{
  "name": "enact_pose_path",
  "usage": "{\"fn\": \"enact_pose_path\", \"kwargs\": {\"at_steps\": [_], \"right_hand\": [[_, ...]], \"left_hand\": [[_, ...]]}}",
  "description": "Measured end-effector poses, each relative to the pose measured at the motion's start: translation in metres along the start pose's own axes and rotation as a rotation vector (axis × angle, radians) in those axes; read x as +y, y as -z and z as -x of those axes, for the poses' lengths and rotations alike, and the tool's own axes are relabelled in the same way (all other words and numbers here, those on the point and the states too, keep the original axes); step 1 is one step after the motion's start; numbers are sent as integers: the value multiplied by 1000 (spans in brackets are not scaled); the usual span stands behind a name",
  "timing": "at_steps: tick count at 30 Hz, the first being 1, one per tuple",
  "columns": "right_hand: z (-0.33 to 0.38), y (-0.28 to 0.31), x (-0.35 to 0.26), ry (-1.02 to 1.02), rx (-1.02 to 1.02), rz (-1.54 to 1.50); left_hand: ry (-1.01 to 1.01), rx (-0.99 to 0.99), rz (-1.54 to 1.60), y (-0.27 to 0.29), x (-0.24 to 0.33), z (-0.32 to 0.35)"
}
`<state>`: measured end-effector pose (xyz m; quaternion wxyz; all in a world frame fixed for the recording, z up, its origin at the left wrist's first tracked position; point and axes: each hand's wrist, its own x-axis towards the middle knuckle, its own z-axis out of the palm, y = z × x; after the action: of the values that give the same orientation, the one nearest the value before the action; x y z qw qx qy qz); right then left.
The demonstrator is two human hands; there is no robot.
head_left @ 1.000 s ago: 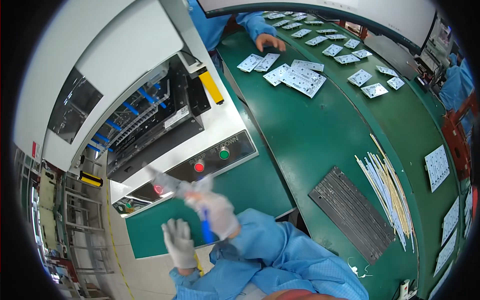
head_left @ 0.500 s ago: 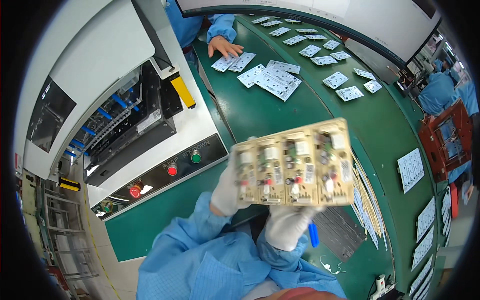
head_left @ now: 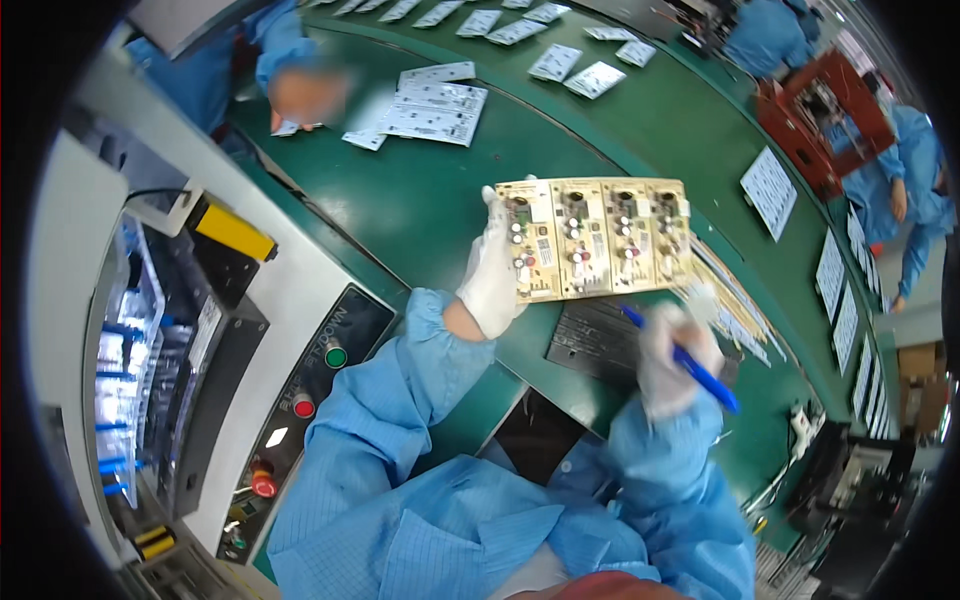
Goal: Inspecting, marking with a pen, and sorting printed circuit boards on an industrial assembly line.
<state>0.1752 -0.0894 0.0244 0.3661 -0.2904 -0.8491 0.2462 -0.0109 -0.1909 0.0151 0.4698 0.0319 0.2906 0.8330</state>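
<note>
Circuit-board panel (head_left: pixel 598 238), flat and rectangular, gripped by gloved left hand (head_left: pixel 492 272); right hand (head_left: pixel 672 352) clasps blue pen (head_left: pixel 682 361).

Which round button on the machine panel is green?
The upper button, nearest the left hand, is green. The two buttons below it are red.
</note>
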Motion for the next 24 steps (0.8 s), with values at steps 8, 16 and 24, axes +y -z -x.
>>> {"fn": "enact_pose_path", "kwargs": {"at_steps": [8,16,24], "right_hand": [[-15,-76,-5,-155,-23,-401],[-25,-69,-15,163,-40,-190],[-28,-45,-1,-299,181,-466]], "left_hand": [[13,-4,38,4,2,-2],[-6,11,1,11,-3,-3],[-9,35,17,3,-2,-7]]}}
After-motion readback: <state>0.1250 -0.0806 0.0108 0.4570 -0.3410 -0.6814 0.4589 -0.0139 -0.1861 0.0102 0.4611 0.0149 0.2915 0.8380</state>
